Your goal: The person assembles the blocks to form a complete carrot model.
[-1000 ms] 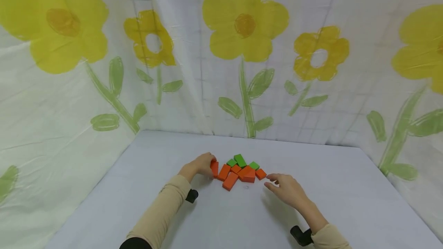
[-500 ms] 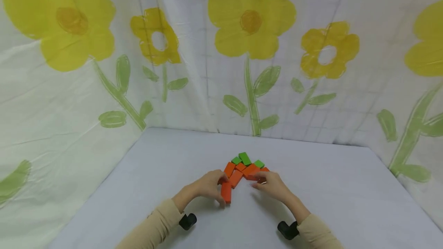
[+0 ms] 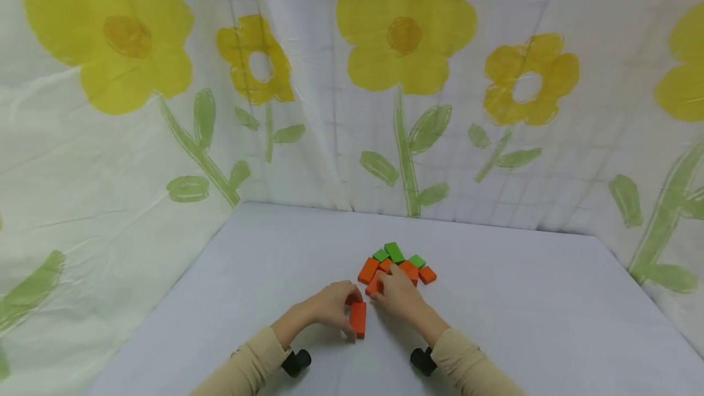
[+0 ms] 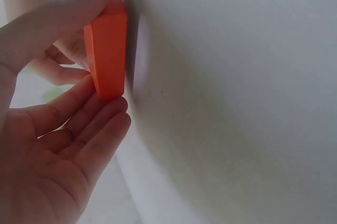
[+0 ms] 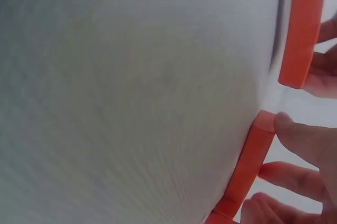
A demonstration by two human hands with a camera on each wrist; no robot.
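Your right hand (image 3: 400, 294) covers part of the orange block (image 3: 374, 286) under it in the head view; you can't tell how the fingers sit on it. In the right wrist view that block (image 5: 250, 161) is cut off at the bottom edge, and the hand runs off the right edge. Your left hand (image 4: 47, 145) is cut by the left edge in its wrist view. The counter (image 5: 131, 98) there is blurred. The 3 green blocks (image 3: 394, 252) are too small for detail.

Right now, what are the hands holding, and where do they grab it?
The left hand pinches an orange block by its two ends. The right hand touches another orange block's end.
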